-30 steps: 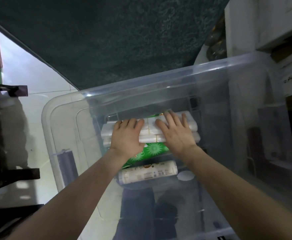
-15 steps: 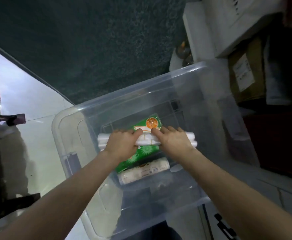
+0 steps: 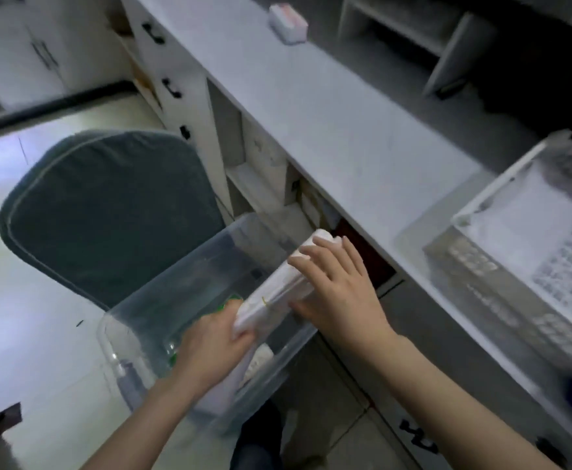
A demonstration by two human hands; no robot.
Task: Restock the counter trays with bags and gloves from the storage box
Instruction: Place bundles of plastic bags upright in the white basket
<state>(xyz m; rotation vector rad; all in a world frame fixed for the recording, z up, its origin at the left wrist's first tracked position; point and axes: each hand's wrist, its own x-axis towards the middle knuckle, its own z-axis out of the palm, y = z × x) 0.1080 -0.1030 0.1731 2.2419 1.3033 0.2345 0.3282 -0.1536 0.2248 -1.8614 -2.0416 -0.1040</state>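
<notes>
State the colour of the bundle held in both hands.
White, seen in the head view: the bundle gripped by the left hand and right hand.

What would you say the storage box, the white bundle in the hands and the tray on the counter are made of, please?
Storage box: clear, glossy hard plastic; the chair and floor show through its walls.
White bundle: probably thin plastic bags, soft and layered, held by a thin band; blur leaves this open.
Tray: white rigid plastic, apparently, with a moulded lattice of holes.

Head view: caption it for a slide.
Both hands lift a white bag bundle from the clear storage box toward counter trays.
</notes>
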